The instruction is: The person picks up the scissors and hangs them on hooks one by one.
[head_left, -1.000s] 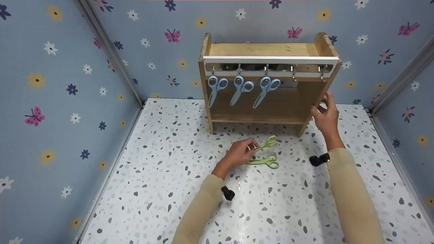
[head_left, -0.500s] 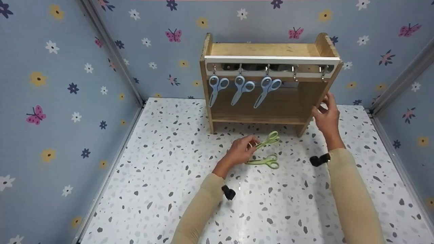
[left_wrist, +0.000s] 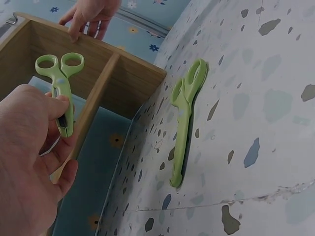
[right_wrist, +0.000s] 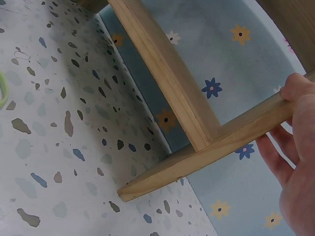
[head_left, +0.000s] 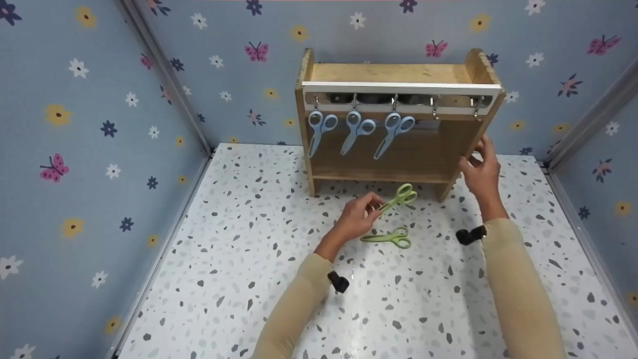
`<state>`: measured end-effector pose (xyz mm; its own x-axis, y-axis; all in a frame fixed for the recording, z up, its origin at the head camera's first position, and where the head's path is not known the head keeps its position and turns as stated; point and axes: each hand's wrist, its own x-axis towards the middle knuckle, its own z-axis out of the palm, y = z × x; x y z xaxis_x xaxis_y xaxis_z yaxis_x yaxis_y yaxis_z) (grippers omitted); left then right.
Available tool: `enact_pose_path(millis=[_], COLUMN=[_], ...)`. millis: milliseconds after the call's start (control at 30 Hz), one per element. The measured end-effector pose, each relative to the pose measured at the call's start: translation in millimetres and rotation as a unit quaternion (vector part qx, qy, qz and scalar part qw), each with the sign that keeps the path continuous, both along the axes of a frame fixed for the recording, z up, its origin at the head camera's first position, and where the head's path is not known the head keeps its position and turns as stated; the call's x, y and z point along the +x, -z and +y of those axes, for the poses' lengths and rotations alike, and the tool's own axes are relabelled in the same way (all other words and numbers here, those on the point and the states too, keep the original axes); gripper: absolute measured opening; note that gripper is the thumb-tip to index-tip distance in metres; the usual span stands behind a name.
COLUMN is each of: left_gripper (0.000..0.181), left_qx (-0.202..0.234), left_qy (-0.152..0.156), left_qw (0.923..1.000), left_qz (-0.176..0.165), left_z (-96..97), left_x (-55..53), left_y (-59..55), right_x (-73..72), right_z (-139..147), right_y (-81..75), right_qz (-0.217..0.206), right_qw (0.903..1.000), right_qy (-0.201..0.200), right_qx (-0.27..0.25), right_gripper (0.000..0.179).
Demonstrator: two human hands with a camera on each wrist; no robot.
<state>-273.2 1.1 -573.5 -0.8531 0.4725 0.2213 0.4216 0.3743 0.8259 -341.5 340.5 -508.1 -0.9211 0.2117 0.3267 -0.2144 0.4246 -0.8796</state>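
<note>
My left hand (head_left: 357, 217) pinches a pair of green scissors (head_left: 400, 197) by the blade end, handles pointing up and away; in the left wrist view these scissors (left_wrist: 63, 88) are off the table. A second pair of green scissors (head_left: 389, 238) lies on the table just below that hand. With my right hand (head_left: 481, 172) I grip the right side panel of a wooden rack (head_left: 381, 177), thumb in front and fingers behind. Three blue scissors (head_left: 394, 130) hang by their handle loops from the left hooks of its rail (head_left: 413, 89).
Two hooks (head_left: 434, 107) on the right of the rail carry nothing. The speckled table (head_left: 239, 279) spreads in front of the rack. Blue patterned walls (head_left: 89, 149) stand at the back and on both sides.
My left hand has lifted the green scissors and moved them slightly away from me, toward the rack. The other green pair stays put. My right hand keeps its grip on the side panel.
</note>
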Motion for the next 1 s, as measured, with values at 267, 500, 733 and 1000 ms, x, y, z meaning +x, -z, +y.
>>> enact_pose_path(millis=[267,500,733,1000], left_gripper=[0.022,0.02,0.02,0.018], left_qx=[0.025,0.029,0.04,0.061], left_qy=[0.008,-0.001,-0.004,-0.008], left_qw=[0.9996,0.9994,0.9992,0.998], left_qz=[-0.006,0.015,0.008,0.015], left_z=[4.0,7.8,13.5,16.8], left_x=[0.5,-1.4,-1.7,-2.4], left_y=[-5.3,-9.6,-15.9,-21.5], right_x=[-2.5,-0.5,-0.8,0.2], right_z=[1.0,0.7,-0.5,-1.5], right_y=[-0.6,-0.1,-4.4,-3.2], right_qz=[-0.017,-0.024,-0.033,-0.037], right_qw=[0.9998,0.9997,0.9993,0.9992], right_qy=[0.006,0.006,0.009,0.009], right_qx=[-0.003,-0.009,-0.014,-0.015], right_gripper=[0.081,0.08,0.081,0.082])
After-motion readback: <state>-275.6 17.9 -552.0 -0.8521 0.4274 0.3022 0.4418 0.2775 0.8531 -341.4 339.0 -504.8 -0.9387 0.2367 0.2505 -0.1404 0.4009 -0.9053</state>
